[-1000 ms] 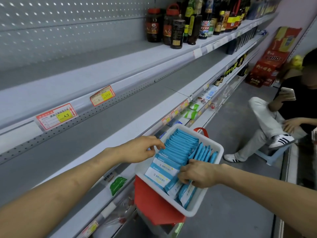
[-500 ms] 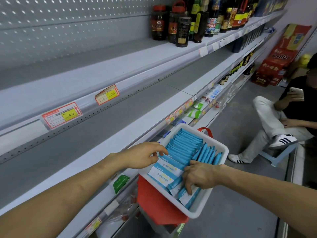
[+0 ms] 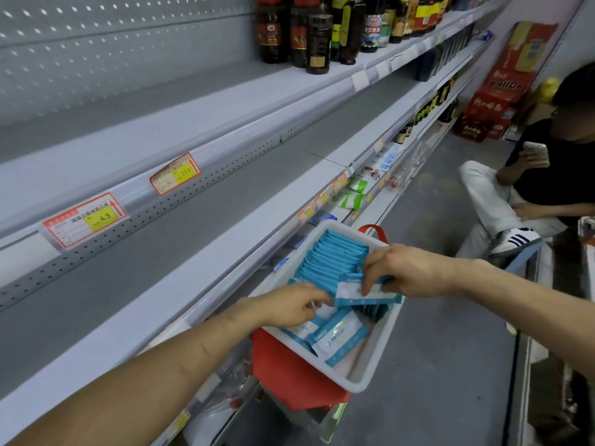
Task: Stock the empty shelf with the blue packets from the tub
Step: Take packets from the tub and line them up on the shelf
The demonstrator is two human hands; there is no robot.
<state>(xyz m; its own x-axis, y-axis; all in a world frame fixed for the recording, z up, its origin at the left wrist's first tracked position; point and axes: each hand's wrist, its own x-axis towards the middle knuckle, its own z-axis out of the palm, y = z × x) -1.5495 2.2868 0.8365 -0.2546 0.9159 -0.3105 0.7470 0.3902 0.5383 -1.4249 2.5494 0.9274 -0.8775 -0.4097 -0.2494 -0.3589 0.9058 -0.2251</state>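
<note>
Where the empty shelf (image 3: 161, 268) runs grey and bare along the left, the rail above it carries a red-bordered price tag (image 3: 87, 220) reading 4.3 and a second tag (image 3: 175, 173) reading 13.9. Dark sauce bottles (image 3: 309, 30) stand on the top shelf. The left hand (image 3: 289, 305) reaches into the near end of the white tub (image 3: 370, 378), fingers bent onto flat-lying packets; whether it grips one I cannot tell. The tub sits on a red basket (image 3: 289, 375) beside the shelf edge. Blue packets (image 3: 335, 255), white-labelled, stand on edge in a row inside. The right hand (image 3: 402, 272) pinches a few lifted packets (image 3: 357, 292) just above them. Right of that, a seated person (image 3: 547, 175) holds a phone (image 3: 536, 149).
</note>
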